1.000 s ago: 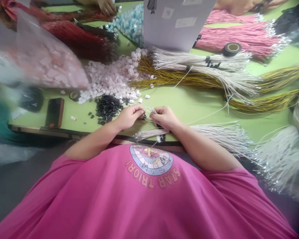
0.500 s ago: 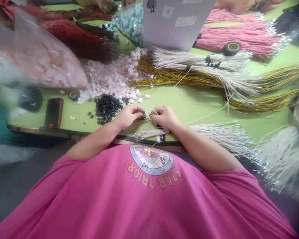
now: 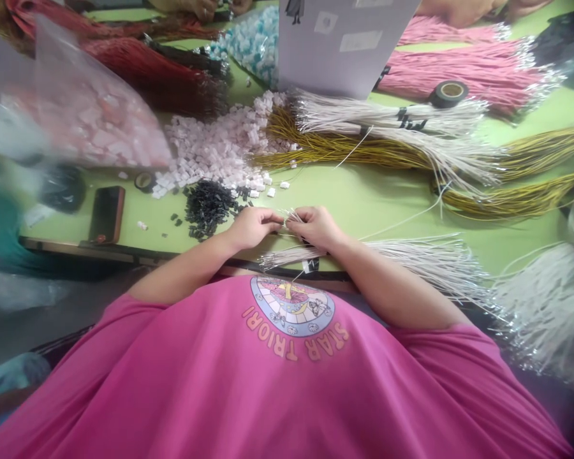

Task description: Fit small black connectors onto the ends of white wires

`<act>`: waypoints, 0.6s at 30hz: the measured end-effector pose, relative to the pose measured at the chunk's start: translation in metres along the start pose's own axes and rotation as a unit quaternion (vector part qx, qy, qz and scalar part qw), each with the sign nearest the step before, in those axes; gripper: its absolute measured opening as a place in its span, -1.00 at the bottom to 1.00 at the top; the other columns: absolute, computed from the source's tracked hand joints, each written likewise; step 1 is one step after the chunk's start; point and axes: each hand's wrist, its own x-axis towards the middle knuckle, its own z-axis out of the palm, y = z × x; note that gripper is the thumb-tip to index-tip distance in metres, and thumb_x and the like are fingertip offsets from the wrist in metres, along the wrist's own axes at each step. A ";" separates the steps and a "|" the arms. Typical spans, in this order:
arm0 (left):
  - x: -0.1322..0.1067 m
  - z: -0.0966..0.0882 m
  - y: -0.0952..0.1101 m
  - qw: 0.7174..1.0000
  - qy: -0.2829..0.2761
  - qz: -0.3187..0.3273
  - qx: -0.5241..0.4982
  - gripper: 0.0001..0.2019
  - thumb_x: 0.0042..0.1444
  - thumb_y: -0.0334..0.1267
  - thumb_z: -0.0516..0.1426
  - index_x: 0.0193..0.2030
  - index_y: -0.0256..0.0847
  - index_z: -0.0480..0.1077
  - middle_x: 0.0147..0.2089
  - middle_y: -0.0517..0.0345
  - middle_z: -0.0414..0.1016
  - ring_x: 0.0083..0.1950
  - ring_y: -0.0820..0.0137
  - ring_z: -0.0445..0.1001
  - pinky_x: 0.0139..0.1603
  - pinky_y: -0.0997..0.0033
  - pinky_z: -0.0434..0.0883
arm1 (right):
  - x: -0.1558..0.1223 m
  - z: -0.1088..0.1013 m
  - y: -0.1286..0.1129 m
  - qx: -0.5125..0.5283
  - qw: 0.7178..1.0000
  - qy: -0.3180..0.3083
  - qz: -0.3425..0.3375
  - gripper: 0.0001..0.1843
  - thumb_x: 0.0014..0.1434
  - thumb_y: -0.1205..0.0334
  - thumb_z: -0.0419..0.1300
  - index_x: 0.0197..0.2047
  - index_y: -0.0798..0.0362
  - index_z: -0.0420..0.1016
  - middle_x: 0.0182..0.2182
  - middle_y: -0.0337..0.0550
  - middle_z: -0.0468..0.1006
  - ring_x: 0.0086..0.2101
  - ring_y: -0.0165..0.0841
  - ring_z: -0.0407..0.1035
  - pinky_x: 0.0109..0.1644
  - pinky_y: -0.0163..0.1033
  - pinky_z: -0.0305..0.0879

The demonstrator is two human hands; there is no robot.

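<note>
My left hand (image 3: 257,226) is closed in a pinch, its fingertips on a small dark piece that looks like those in the nearby heap of small black plastic pieces (image 3: 207,207). Facing it, my right hand (image 3: 318,227) is closed around several white wires (image 3: 291,214), whose tips stick out toward the left fingertips. The two hands almost meet, and finger contact with the wire ends is too small to make out. Below them, at the table's near edge, lies a bundle of white wires (image 3: 411,254) bound with black tape (image 3: 310,264).
White connector housings (image 3: 220,140) are heaped behind the black pieces. A phone (image 3: 107,215) and a plastic bag of pinkish parts (image 3: 105,121) are at left. Yellow wires (image 3: 516,199), pink wires (image 3: 454,67) and a black tape roll (image 3: 448,94) lie beyond. Another person's hand (image 3: 203,9) shows at the top.
My left fingertips have shifted slightly right, closer to the wire tips. My right hand keeps its hold on the wires. The whole view has shifted a little, and a light-blue shape now shows at lower left.
</note>
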 end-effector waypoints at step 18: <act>-0.001 -0.013 0.000 0.998 0.011 0.021 0.063 -0.82 0.03 -0.26 0.19 -0.22 -0.18 0.53 -0.18 0.06 0.55 -0.18 0.32 0.48 -0.05 0.26 0.37 | 0.002 -0.003 0.003 0.056 0.997 0.022 0.038 -0.75 -0.06 0.10 0.22 -0.47 0.15 0.48 -0.63 -0.30 0.35 -0.57 -0.52 0.17 -0.47 -0.34 0.11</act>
